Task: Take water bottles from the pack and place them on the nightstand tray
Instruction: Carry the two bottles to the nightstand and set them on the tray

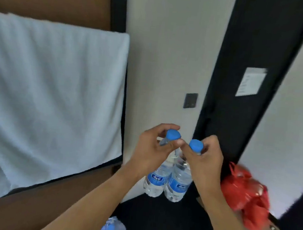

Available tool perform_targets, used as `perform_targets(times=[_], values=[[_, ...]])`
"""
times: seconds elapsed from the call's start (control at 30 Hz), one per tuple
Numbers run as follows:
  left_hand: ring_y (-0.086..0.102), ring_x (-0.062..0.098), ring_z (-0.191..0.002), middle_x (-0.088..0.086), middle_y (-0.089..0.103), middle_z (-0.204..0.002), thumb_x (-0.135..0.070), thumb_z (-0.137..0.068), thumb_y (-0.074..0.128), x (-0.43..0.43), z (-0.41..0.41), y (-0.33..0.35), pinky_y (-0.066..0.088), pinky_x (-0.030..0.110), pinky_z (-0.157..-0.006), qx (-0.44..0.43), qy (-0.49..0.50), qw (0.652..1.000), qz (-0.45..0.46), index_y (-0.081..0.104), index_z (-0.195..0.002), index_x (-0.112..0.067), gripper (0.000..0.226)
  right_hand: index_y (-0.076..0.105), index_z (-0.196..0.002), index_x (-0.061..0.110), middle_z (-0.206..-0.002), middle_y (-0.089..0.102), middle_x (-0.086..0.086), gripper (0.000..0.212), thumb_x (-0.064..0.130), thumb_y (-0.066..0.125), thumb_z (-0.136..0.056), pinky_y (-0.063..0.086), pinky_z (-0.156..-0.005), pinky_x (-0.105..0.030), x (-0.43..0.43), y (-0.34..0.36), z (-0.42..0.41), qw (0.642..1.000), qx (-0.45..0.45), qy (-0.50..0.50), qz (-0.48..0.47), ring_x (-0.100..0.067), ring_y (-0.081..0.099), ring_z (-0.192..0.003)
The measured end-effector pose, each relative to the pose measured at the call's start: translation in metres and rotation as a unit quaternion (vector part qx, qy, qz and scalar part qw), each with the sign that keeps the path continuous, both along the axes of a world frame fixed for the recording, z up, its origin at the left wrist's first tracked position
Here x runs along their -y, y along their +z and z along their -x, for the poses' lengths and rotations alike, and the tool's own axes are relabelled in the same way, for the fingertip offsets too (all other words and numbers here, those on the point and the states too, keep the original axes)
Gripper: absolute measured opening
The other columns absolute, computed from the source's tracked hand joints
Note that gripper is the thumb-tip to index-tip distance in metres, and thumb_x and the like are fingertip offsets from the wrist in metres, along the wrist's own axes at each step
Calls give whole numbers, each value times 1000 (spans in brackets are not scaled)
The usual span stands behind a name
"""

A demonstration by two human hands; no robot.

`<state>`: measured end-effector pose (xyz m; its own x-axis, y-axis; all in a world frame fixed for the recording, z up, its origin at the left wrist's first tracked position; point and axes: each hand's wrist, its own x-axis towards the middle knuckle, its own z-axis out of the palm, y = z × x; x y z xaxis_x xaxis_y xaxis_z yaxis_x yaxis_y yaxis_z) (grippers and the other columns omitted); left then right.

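Note:
Two clear water bottles with blue caps and blue labels hang side by side in front of me. My left hand [148, 149] grips the neck of the left bottle [156, 181] just under its cap. My right hand [205, 161] grips the neck of the right bottle [177, 186] the same way. Both bottles are upright, touching each other, above a dark surface [156, 216]. The pack of bottles [113, 229] shows at the bottom edge, wrapped in clear plastic, with a blue cap visible. No tray is in view.
A bed with a white cover [48, 96] fills the left side, on a brown frame [29, 201]. A red plastic bag [244, 194] lies at the right. Behind stand a white wall with a dark switch plate [190, 100] and a black panel bearing a paper notice [250, 82].

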<state>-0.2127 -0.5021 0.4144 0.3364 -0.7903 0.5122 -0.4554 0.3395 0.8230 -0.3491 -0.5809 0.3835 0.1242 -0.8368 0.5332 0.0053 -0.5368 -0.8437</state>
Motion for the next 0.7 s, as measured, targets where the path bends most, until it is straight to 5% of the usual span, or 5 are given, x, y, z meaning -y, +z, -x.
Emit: perform_targets(times=[0.17,0.27,0.37,0.53,0.7], values=[[71,3,-93,-13,77,-98,-29,-86,80,2,151,73,53,12,-75,-29,-188,979,69,72,-114,-31,29,35,-75,19,-54,47,17,53,41,83,-74,37,-40,-10,-59,79,164,980,43,-189,44,1,38,-43],[73,14,-98,-7,77,-103,-36,-85,79,-19,257,98,59,24,-80,-33,-306,948,81,73,-114,-30,30,35,-73,20,-58,42,12,51,36,84,-74,37,-47,-19,-116,108,272,946,24,-319,52,-4,35,-49],[73,13,-92,-7,78,-98,-36,-81,81,-58,371,108,56,20,-73,-50,-416,904,82,74,-110,-29,30,37,-72,19,-64,39,4,52,41,84,-72,36,-52,-27,-194,124,379,898,24,-436,52,-9,33,-54],[67,2,-79,-19,75,-89,-30,-72,91,-157,571,100,53,17,-70,-32,-562,825,57,76,-93,-36,27,50,-73,10,-73,58,-27,52,48,85,-64,50,-58,-46,-352,128,547,828,42,-558,29,-21,53,-61],[58,-1,-65,-18,68,-71,-27,-68,94,-288,774,85,50,17,-62,-46,-671,740,1,74,-75,-26,21,66,-78,13,-70,74,-10,43,49,87,-65,58,-60,-32,-517,115,702,764,40,-644,21,-25,73,-64]])
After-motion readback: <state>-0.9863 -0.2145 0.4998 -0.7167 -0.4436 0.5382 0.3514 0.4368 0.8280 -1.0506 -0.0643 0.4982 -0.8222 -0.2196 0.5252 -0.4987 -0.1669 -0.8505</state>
